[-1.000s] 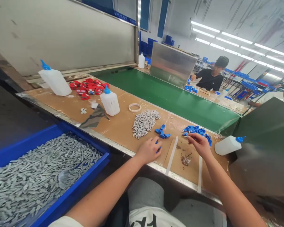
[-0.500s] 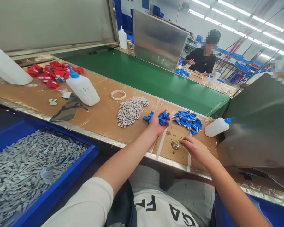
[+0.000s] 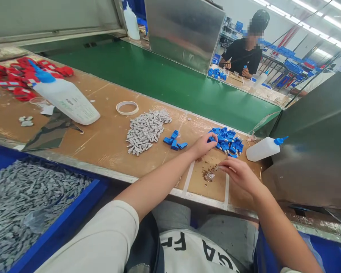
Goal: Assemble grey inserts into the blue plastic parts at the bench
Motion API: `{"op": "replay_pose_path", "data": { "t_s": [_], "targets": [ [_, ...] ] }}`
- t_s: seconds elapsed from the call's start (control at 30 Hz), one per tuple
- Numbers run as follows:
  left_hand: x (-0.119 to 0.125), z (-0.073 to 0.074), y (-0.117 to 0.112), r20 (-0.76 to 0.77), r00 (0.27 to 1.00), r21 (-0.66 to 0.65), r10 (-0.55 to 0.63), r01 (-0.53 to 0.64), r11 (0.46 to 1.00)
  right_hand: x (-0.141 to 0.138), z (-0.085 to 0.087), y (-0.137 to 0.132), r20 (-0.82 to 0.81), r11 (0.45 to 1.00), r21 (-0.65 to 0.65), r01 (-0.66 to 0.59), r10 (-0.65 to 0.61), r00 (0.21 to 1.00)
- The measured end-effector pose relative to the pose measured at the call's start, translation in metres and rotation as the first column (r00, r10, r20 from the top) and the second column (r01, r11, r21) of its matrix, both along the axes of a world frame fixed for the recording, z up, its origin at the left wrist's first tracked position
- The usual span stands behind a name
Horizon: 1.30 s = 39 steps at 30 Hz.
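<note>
My left hand (image 3: 203, 146) is palm-down at the left edge of a heap of blue plastic pieces (image 3: 226, 139). Its fingers curl round a blue piece (image 3: 211, 139); how many pieces it holds is hidden. Several more blue plastic pieces (image 3: 174, 141) lie loose to its left. My right hand (image 3: 238, 170) is closed in a pinch, and a tiny pale thing at its fingertips is too small to name. Just left of those fingertips, a small shiny round item (image 3: 209, 175) sits among brown specks on the brown board.
A heap of grey pieces (image 3: 147, 131) and a tape roll (image 3: 127, 108) lie to the left. White squeeze bottles (image 3: 263, 149) stand or lie around. Red parts (image 3: 19, 77) are far left. Behind runs a green belt (image 3: 159, 81); a co-worker (image 3: 243, 57) sits beyond it.
My left hand has moved right from beside the loose blue pieces to the blue heap and turned over from palm-up. My right hand stays pinched near the shiny item. The view has shifted.
</note>
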<state>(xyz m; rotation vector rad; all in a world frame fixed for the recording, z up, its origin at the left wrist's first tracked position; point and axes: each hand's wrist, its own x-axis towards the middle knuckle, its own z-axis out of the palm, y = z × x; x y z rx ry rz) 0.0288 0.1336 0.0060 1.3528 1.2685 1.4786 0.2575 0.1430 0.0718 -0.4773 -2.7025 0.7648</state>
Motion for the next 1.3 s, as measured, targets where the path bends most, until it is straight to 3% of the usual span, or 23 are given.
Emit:
{"op": "replay_pose_path", "data": {
  "t_s": [0.1,0.17,0.27,0.33,0.43,0.67,0.97,1.13,1.3],
  "targets": [
    [0.002,-0.003,-0.002,-0.13,0.991,0.07,0.002,0.007,0.998,-0.008,-0.003,0.025,-0.201,0.963,-0.239,0.124,-0.174,0.964],
    [0.001,-0.002,-0.003,-0.199,0.98,0.091,0.014,0.004,0.996,-0.015,-0.011,0.038,-0.306,0.916,-0.374,0.141,-0.266,0.914],
    [-0.001,0.0,-0.005,-0.294,0.955,0.075,0.037,-0.016,0.997,-0.022,-0.026,0.046,-0.419,0.887,-0.45,0.106,-0.315,0.852],
    [-0.002,0.002,-0.006,-0.35,0.935,0.064,0.063,-0.043,0.997,-0.022,-0.036,0.045,-0.437,0.898,-0.436,0.054,-0.264,0.86],
    [-0.001,0.003,-0.007,-0.428,0.897,0.071,0.108,-0.086,0.994,-0.016,-0.041,0.038,-0.393,0.935,-0.351,-0.06,-0.088,0.915],
    [0.001,0.005,-0.009,-0.542,0.83,0.04,0.135,-0.135,0.99,-0.009,-0.027,0.027,-0.204,0.92,-0.225,-0.321,0.278,0.939],
    [-0.003,0.004,-0.009,-0.473,0.874,0.075,0.113,-0.088,0.993,-0.015,-0.022,0.021,-0.07,0.919,-0.161,-0.361,0.354,0.933],
    [-0.003,0.006,-0.013,-0.552,0.826,0.045,0.118,-0.111,0.993,-0.012,-0.023,0.025,-0.25,0.943,-0.183,-0.277,0.228,0.941],
    [0.002,0.009,-0.02,-0.71,0.697,0.034,0.099,-0.107,0.994,-0.012,-0.03,0.032,-0.475,0.983,-0.181,0.013,-0.099,0.875]
  ]
}}
